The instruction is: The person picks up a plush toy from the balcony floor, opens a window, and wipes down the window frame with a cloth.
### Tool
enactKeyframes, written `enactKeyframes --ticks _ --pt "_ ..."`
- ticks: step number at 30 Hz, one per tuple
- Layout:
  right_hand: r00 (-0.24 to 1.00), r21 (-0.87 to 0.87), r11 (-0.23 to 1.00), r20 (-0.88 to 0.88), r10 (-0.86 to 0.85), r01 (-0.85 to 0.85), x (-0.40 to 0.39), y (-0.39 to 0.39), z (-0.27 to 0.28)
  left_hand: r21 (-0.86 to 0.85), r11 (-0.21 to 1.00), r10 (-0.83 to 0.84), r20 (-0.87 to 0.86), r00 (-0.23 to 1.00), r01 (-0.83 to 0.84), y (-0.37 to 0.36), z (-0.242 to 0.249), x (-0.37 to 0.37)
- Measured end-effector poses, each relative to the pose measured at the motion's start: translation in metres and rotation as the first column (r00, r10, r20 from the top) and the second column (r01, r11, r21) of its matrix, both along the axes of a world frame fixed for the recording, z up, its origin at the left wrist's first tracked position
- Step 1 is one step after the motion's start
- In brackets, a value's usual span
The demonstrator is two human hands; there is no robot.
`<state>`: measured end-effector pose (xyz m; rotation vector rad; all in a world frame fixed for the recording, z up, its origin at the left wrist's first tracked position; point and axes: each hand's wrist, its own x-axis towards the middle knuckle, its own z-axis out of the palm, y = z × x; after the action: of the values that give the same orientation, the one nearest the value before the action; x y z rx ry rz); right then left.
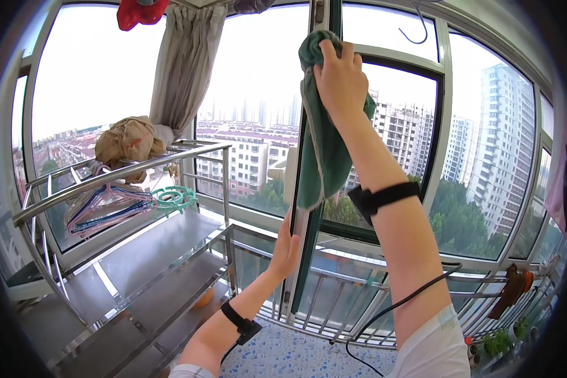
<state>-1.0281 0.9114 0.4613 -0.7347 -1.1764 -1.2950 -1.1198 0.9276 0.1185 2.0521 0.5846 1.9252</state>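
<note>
The right hand (340, 79) grips a green cloth (321, 145) high on the window frame (305, 208), the left hand (286, 249) open, bracing it lower; long, firm strokes would serve best.

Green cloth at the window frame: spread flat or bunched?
Bunched. The right hand presses the green cloth against the window frame; the rest hangs in folds.

Soft matt green cloth (324, 145) — glossy glass pane (397, 157) — shiny smooth metal rack (145, 252).
</note>
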Motion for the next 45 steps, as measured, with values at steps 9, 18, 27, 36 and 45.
enactKeyframes --ticks 9,18,27,36,45 --pt "0.997 -0.038 0.997 -0.024 -0.070 0.069 -0.008 -0.006 -0.033 0.113 0.973 0.220 -0.221 0.950 -0.199 -0.010 0.037 -0.047" --pt "0.997 -0.231 0.973 0.074 0.021 -0.004 -0.021 -0.023 -0.145 0.398 0.844 0.397 -0.009 0.918 -0.361 0.010 0.169 -0.077" --pt "0.998 -0.360 0.932 -0.060 0.031 -0.050 -0.037 -0.026 -0.171 0.230 0.972 0.118 -0.267 0.956 -0.055 0.052 0.166 -0.088" --pt "0.991 -0.209 0.975 -0.093 -0.101 0.080 -0.046 -0.011 -0.081 0.216 0.976 0.071 -0.277 0.958 -0.010 0.043 0.165 -0.090" --pt "0.959 -0.128 0.963 -0.125 -0.254 0.238 -0.044 0.002 0.045 0.276 0.961 0.070 -0.290 0.955 0.013 0.039 0.166 -0.091"
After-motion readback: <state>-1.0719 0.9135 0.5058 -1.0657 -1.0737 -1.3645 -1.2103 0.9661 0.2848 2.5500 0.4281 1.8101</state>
